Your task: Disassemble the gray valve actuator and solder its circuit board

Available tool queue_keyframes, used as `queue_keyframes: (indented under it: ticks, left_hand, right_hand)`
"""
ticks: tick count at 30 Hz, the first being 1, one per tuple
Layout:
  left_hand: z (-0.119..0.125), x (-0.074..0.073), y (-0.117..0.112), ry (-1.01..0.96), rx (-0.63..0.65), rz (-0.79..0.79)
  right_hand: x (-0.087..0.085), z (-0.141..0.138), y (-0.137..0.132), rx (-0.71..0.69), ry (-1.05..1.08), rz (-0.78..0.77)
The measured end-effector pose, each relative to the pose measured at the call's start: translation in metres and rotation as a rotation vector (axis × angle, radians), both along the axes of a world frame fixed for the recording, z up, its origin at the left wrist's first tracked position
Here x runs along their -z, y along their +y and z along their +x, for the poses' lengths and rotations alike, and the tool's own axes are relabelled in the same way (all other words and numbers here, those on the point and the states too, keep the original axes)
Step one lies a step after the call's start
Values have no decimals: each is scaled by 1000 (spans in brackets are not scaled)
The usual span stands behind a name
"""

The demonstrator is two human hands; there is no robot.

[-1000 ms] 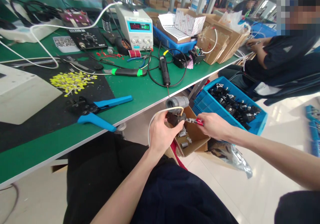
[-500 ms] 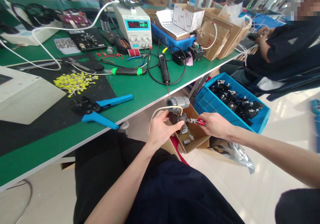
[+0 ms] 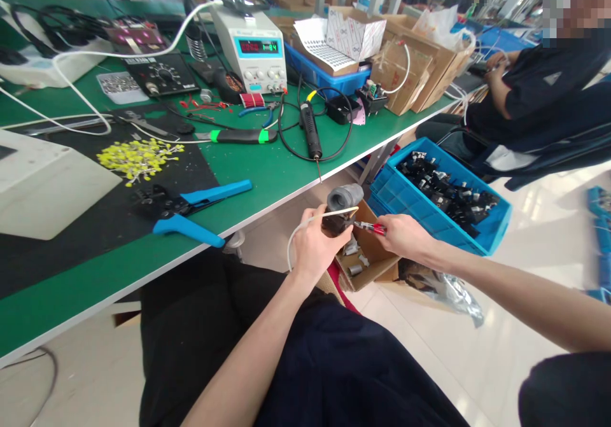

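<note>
My left hand (image 3: 316,242) is closed around a dark block with a grey metal pipe fitting (image 3: 344,196) on top. A white cable (image 3: 329,214) runs from the block back over that hand. In my right hand (image 3: 405,236) are red-handled pliers (image 3: 375,228), gripped by the handles. Their jaws point left and meet the right side of the block; what they bite on is too small to make out. Below the block stands an open cardboard box (image 3: 377,273) with grey metal pieces in it.
A green workbench (image 3: 267,191) carries a blue-handled crimping tool (image 3: 191,214), yellow-tipped parts (image 3: 140,160), an electric screwdriver (image 3: 310,131) whose bit overhangs the edge, and a power supply (image 3: 251,51). A blue crate (image 3: 487,242) of black parts stands right. A co-worker (image 3: 539,90) sits beyond it.
My left hand has turned the fitting so its open end faces me more, and shifted slightly right. The cable now lies straighter. My right hand with the pliers moved slightly left.
</note>
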State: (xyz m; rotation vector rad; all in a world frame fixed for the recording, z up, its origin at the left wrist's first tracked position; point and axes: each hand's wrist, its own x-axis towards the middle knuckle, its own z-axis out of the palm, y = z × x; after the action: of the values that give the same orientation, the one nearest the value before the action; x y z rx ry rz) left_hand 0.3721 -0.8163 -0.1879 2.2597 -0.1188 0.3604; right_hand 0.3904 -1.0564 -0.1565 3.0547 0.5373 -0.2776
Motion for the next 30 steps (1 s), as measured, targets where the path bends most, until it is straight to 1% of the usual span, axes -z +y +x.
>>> queue_keyframes:
  ticks: [1, 4, 6, 8, 11, 17, 22, 27, 30]
  left_hand:
    - [1, 2, 1, 24, 22, -52]
    - [5, 9, 4, 91, 69, -276]
    - [7, 14, 5, 123, 97, -385]
    - [9, 16, 7, 137, 121, -429]
    - [11, 16, 12, 152, 153, -499]
    - [12, 11, 19, 207, 176, -665]
    - [10, 5, 17, 221, 179, -735]
    - [8, 1, 16, 211, 155, -729]
    - [7, -1, 17, 192, 148, -688]
  right_hand:
    - [-1, -2, -1, 2, 0, 1]
    - [-2, -7, -3, 7, -2, 11]
    - [-2, -10, -5, 13, -4, 23]
    - [-2, -14, -6, 12, 3, 39]
    - [-6, -21, -7, 7, 7, 73]
    - [-25, -31, -3, 34, -23, 184]
    - [-35, -32, 8, 59, -54, 235]
    - [-40, -35, 18, 51, -55, 242]
    - [-42, -36, 20, 51, -60, 228]
